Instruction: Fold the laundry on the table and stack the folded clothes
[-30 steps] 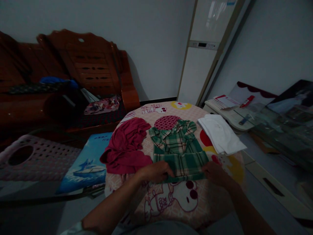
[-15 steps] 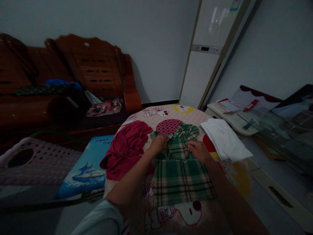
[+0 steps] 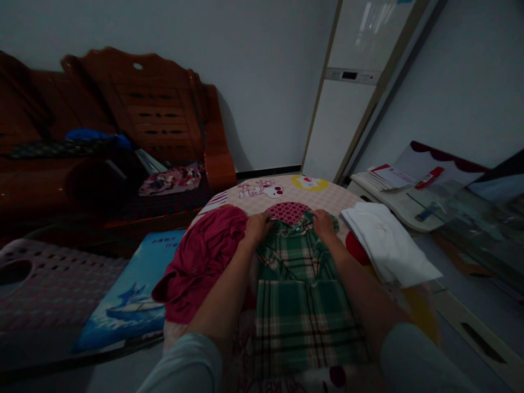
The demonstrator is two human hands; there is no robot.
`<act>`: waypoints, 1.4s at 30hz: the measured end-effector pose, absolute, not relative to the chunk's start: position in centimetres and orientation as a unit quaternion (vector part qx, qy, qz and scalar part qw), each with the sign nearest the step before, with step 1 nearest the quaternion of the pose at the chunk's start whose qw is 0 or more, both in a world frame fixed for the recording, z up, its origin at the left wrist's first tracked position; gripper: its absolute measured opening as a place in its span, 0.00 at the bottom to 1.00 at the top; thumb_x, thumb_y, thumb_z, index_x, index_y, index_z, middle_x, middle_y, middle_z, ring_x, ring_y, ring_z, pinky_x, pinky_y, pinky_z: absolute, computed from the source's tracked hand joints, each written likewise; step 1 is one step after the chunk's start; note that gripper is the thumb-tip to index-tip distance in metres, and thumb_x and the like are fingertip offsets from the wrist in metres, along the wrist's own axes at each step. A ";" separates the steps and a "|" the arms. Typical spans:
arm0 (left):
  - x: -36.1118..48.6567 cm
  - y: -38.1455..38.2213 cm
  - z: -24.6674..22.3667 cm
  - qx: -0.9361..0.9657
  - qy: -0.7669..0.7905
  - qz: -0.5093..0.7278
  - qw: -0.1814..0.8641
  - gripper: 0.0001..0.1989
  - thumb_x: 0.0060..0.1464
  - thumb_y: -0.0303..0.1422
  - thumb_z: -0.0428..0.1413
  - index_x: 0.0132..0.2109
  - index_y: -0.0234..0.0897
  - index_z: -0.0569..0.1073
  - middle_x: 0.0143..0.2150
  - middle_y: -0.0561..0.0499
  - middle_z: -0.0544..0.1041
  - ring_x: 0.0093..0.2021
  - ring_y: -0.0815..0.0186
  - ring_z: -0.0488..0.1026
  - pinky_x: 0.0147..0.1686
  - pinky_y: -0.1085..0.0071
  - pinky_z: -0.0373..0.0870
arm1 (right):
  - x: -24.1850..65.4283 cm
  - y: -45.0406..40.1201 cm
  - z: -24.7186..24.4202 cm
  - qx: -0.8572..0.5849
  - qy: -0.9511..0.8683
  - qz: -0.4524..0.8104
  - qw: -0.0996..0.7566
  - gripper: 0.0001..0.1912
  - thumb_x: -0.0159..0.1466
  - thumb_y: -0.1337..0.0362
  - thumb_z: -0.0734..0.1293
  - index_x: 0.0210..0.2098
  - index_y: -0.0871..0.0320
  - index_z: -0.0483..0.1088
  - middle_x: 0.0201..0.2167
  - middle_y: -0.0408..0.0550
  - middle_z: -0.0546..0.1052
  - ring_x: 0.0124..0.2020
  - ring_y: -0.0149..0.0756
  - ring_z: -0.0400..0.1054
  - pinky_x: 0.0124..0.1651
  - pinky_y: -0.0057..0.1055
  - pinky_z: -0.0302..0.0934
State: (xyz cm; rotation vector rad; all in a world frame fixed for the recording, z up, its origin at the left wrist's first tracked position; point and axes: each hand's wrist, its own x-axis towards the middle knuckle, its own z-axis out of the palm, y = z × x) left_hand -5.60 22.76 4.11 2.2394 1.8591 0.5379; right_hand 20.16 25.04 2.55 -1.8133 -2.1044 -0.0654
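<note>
A green plaid garment lies on the round table, its lower part folded flat and its upper part loosely gathered. My left hand pinches the far left edge of the garment. At the far right edge, my right hand has its fingers closed on the same cloth. Between both hands the collar area sags slightly. To the left of my left forearm is a crumpled magenta garment. A folded white cloth rests at the table's right side.
The table's patterned cover shows at the back. A wooden bench with cloth on it stands at the back left, near a blue bag and a woven pink basket. At right is a glass shelf.
Both hands have moved to the garment's far edge, with the right hand now gripping it. The upper part of the cloth is spread wider and straighter. The camera view has shifted slightly.
</note>
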 end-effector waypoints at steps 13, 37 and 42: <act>-6.8 25.9 2.6 0.744 0.587 0.259 0.184 0.09 0.61 0.29 0.50 0.39 0.33 0.75 0.37 0.46 0.79 0.39 0.63 0.73 0.42 0.69 0.67 | 20.8 29.5 1.8 -0.669 -0.736 -0.026 0.096 0.16 0.69 0.67 0.56 0.44 0.62 0.75 0.42 0.56 0.79 0.43 0.40 0.71 0.46 0.32 0.60; -7.0 26.9 3.9 0.740 0.644 0.153 0.119 0.14 0.63 0.33 0.50 0.41 0.35 0.80 0.39 0.44 0.81 0.42 0.61 0.76 0.44 0.71 0.68 | 20.6 30.1 4.1 -0.690 -0.718 -0.063 0.065 0.17 0.67 0.69 0.58 0.48 0.62 0.75 0.47 0.57 0.77 0.50 0.44 0.69 0.51 0.34 0.59; -7.5 29.0 4.8 0.719 0.655 0.188 0.135 0.11 0.58 0.31 0.55 0.44 0.35 0.80 0.40 0.46 0.81 0.41 0.62 0.76 0.44 0.72 0.68 | 20.4 31.0 6.0 -0.723 -0.682 -0.045 0.099 0.17 0.65 0.68 0.60 0.48 0.60 0.77 0.46 0.58 0.78 0.49 0.47 0.71 0.49 0.36 0.62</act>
